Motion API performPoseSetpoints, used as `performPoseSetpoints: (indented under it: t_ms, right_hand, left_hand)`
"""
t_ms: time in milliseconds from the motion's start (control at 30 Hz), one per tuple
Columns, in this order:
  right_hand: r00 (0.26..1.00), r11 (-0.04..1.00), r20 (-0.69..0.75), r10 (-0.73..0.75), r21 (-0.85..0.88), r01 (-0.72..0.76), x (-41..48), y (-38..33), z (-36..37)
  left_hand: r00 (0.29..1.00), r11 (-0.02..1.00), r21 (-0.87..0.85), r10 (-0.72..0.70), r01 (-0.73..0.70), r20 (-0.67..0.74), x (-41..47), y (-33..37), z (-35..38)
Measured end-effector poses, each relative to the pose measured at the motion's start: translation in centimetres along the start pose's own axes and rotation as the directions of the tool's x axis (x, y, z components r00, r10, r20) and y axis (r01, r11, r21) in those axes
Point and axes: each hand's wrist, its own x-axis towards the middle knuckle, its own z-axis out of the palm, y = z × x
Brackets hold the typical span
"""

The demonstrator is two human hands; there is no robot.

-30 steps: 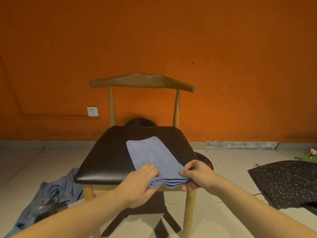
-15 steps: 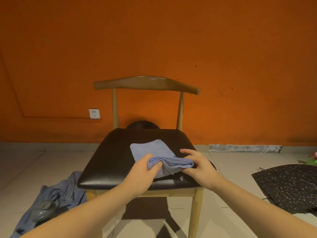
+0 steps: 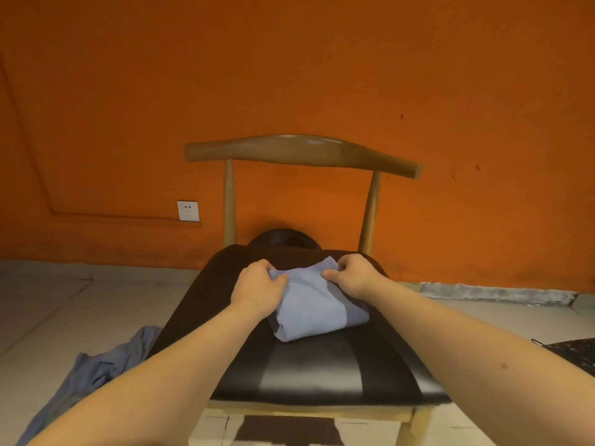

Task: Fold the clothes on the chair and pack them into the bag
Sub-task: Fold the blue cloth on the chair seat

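Orange wall fills the background behind a dark chair seat at frame centre. The left hand and right hand each pinch a far corner of the folded blue cloth, fingers curled into the fabric. The bundle lies mid-seat. Folding looks nearly finished. Next it likely needs lifting whole toward the black speckled bag at the right edge. Another blue garment lies on the floor, lower left.

A folded light blue cloth lies on the black seat of a wooden chair. The left grip and the right grip pinch its far corners. A crumpled blue-grey garment lies on the floor to the left. A black speckled bag shows at right.
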Motion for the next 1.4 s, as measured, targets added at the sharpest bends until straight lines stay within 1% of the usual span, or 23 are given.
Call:
performPoseSetpoints:
  t_ms: [100,167,300,367,433,467,500,567,600,633,667,700,733,800,833,900,1000,1133,1167,1200,1300,1333,1400]
  right_hand:
    - [0.995,0.994,0.044,0.095,-0.062,-0.092,1.6,0.4,1.5]
    - [0.991,0.989,0.032,0.127,-0.075,-0.124,2.2,0.8,2.3]
    - [0.992,0.985,0.014,0.128,-0.122,-0.126,2.3,0.9,2.9]
    - [0.994,0.982,0.002,0.111,-0.156,-0.109,2.4,0.7,3.2]
    - [0.994,0.977,-0.005,0.109,-0.184,-0.108,2.3,0.5,3.3]
    - [0.994,0.975,-0.010,0.110,-0.193,-0.110,2.2,0.4,3.2]
    - [0.994,0.974,-0.024,0.109,-0.199,-0.111,1.9,0.2,3.1]
    - [0.993,0.969,-0.095,0.072,-0.227,-0.092,1.0,-0.4,2.8]
    - [0.991,0.966,-0.134,0.010,-0.254,-0.044,0.5,-0.5,2.8]
    - [0.985,0.959,-0.150,-0.090,-0.281,0.045,-0.1,-0.6,2.9]
    - [0.972,0.939,-0.124,-0.199,-0.309,0.153,-0.7,-0.5,3.2]
    - [0.959,0.909,-0.054,-0.278,-0.336,0.245,-1.3,-0.3,3.6]
    - [0.951,0.886,0.036,-0.307,-0.354,0.300,-1.9,-0.1,4.0]
    - [0.954,0.887,0.182,-0.238,-0.360,0.290,-2.7,0.6,4.4]
    - [0.956,0.901,0.213,-0.201,-0.344,0.265,-3.0,0.9,4.5]
    - [0.961,0.913,0.204,-0.186,-0.325,0.246,-3.5,1.2,4.7]
    - [0.963,0.899,0.163,-0.216,-0.351,0.261,-3.9,1.2,4.7]
    - [0.954,0.887,0.218,-0.206,-0.371,0.276,-4.3,0.4,3.9]
    - [0.959,0.886,0.194,-0.209,-0.376,0.269,-4.5,0.4,3.8]
    - [0.970,0.898,0.124,-0.207,-0.370,0.239,-5.0,0.5,3.6]
    - [0.973,0.951,-0.184,-0.138,-0.299,0.078,-7.1,0.8,3.4]
    - [0.972,0.972,-0.224,-0.076,-0.235,0.022,-7.9,0.8,3.3]
    - [0.980,0.990,-0.195,0.049,-0.122,-0.074,-9.4,0.7,3.4]
  left_hand:
    - [1.000,0.998,0.055,-0.005,0.004,0.005,0.5,-1.1,0.7]
    - [1.000,0.998,0.067,0.000,0.001,-0.011,0.8,-1.5,0.9]
    - [0.999,0.998,0.066,-0.026,0.025,0.024,1.5,-1.4,0.5]
    - [0.998,0.993,0.109,0.055,-0.055,0.006,1.5,-0.7,0.3]
    - [0.975,0.960,0.170,0.222,-0.221,0.015,1.0,0.5,0.2]
    - [0.955,0.936,0.195,0.286,-0.295,0.071,0.5,1.0,0.4]
    - [0.937,0.912,0.229,0.313,-0.342,0.153,-0.1,1.4,0.6]
    - [0.908,0.858,0.347,0.273,-0.380,0.319,-0.8,1.4,1.2]
    - [0.898,0.831,0.399,0.241,-0.387,0.368,-1.0,1.1,1.4]
    - [0.894,0.820,0.424,0.217,-0.385,0.392,-1.0,0.8,1.5]
    - [0.895,0.823,0.425,0.203,-0.376,0.398,-1.0,0.5,1.6]
    - [0.898,0.834,0.415,0.196,-0.365,0.395,-0.9,0.4,1.5]
    - [0.900,0.843,0.404,0.191,-0.355,0.392,-0.9,0.3,1.4]
    - [0.899,0.858,0.384,0.180,-0.342,0.401,-1.1,0.2,1.3]
    - [0.898,0.864,0.375,0.173,-0.335,0.404,-1.3,0.1,1.3]
    - [0.900,0.877,0.363,0.153,-0.313,0.407,-1.5,-0.1,1.3]
    - [0.910,0.879,0.386,0.115,-0.280,0.398,-1.7,0.1,1.5]
    - [0.920,0.860,0.453,0.044,-0.233,0.389,-2.4,1.1,0.8]
    - [0.919,0.850,0.479,0.014,-0.218,0.394,-2.7,1.5,0.5]
    - [0.917,0.842,0.503,-0.024,-0.195,0.397,-3.1,2.0,0.1]
    - [0.913,0.866,0.498,-0.167,-0.045,0.373,-3.9,3.1,-1.3]
    - [0.901,0.881,0.472,-0.230,0.033,0.367,-4.2,3.4,-2.0]
    - [0.860,0.887,0.434,-0.340,0.158,0.380,-4.8,4.3,-3.5]
